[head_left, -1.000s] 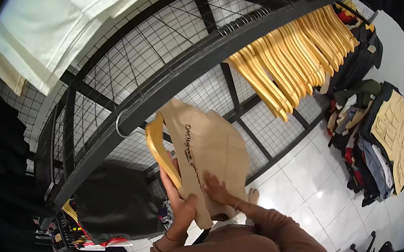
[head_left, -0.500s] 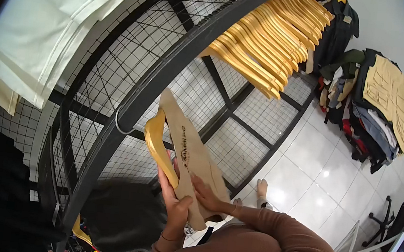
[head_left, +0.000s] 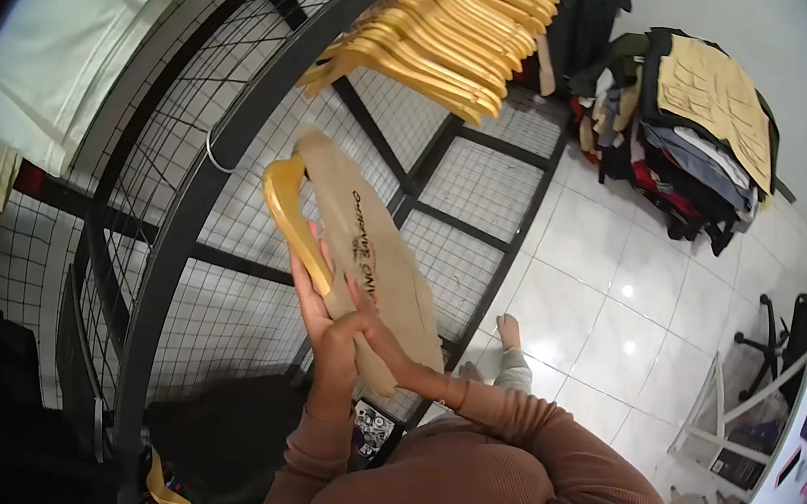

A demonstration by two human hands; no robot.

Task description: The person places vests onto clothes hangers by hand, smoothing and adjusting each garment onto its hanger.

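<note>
A wooden hanger (head_left: 298, 224) hangs by its metal hook (head_left: 217, 154) on the black rail. A beige garment (head_left: 400, 282) with black lettering, its exact kind unclear, is on the hanger and drapes to the right. My left hand (head_left: 326, 328) is closed around the hanger's lower arm and the garment's edge, thumb on the near side. Against the printed face rests my right hand (head_left: 380, 342), fingers stretched towards the hanger and partly hidden behind my left thumb.
Several wooden hangers (head_left: 440, 40) fill the far part of the black rail (head_left: 268, 84). White cloth (head_left: 87, 42) hangs at upper left, dark clothing (head_left: 219, 441) below. A clothes pile (head_left: 713, 109) stands back right; a white desk (head_left: 783, 440) and office chair (head_left: 776, 333) are at right.
My right hand has slid up and left along the garment, closer to my left hand. The camera has shifted, so the rack and clothes pile appear farther left and higher.
</note>
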